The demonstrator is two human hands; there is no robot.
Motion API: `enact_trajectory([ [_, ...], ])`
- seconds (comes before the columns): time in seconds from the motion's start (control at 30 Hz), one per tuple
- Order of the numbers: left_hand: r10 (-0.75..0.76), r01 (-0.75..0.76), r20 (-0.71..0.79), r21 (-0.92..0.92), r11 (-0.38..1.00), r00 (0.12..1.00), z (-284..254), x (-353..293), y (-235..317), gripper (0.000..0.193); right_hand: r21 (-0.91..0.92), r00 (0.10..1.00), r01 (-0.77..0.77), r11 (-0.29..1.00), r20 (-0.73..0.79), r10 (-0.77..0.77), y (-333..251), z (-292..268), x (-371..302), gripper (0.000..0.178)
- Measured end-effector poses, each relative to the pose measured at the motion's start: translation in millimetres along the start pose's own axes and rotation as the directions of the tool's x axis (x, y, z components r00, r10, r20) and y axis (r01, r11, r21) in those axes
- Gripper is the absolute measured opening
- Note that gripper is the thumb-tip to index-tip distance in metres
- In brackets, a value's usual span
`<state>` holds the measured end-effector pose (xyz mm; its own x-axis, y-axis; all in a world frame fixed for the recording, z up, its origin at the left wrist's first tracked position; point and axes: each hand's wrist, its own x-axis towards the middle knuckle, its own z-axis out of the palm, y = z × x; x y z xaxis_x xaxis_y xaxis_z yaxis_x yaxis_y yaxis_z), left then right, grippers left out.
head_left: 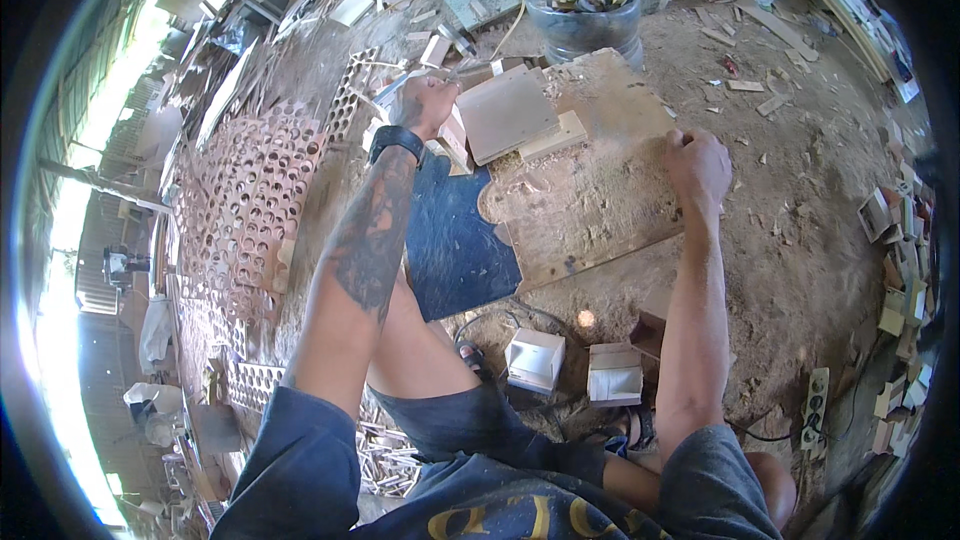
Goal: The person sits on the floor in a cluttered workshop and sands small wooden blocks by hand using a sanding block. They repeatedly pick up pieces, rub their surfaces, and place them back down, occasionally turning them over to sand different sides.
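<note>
My left hand (pixel 428 105), with a dark band at the wrist, is closed beside a group of pale wooden pieces at the far left corner of a work board (pixel 590 190). What its fingers hold, if anything, is hidden. Just right of it a flat square wooden panel (pixel 507 115) leans at a slant, with a small wooden block (pixel 553 137) against its near edge. My right hand (pixel 698 170) is curled into a fist at the board's right edge; I cannot make out anything in it. A dark blue sheet (pixel 455 240) lies along the board's left side.
Two small white-faced boxes (pixel 535 360) (pixel 615 375) stand near my feet. A round dark tub (pixel 585 20) with scraps sits beyond the board. Perforated wooden sheets (pixel 245 205) are stacked at left. Several wooden blocks (pixel 905 290) line the right, and cables run across the dusty ground.
</note>
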<state>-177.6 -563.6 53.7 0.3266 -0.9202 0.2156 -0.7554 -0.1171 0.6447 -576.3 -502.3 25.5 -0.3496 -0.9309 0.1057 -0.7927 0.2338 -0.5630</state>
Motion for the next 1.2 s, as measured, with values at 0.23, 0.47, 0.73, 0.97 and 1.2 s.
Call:
enact_trajectory([
  [0.23,-0.044,0.043,0.006,0.107,0.993,0.999,-6.4,2.8,13.4,0.036,-0.005,1.0,0.018,1.0,0.021,-0.018,-2.6,-6.2,-1.2,0.036],
  [0.47,-0.054,0.053,0.009,0.073,0.996,0.999,-6.2,13.2,10.6,0.037,0.002,0.999,0.031,1.0,0.016,-0.031,2.2,-1.0,2.0,0.036],
  [0.73,-0.035,0.036,-0.017,0.097,0.995,0.999,-3.5,22.3,8.8,0.038,0.008,1.0,0.013,1.0,0.028,-0.013,1.6,-3.1,0.8,0.038],
  [0.97,-0.065,0.063,0.012,0.123,0.99,0.998,-1.7,29.7,1.3,0.037,0.01,0.999,0.034,0.999,-0.016,-0.033,3.8,-1.4,0.1,0.036],
  [1.2,-0.108,0.114,-0.159,0.03,0.993,0.981,6.2,71.7,-23.4,0.041,0.012,0.999,0.032,0.999,-0.006,-0.032,3.0,2.4,2.0,0.034],
])
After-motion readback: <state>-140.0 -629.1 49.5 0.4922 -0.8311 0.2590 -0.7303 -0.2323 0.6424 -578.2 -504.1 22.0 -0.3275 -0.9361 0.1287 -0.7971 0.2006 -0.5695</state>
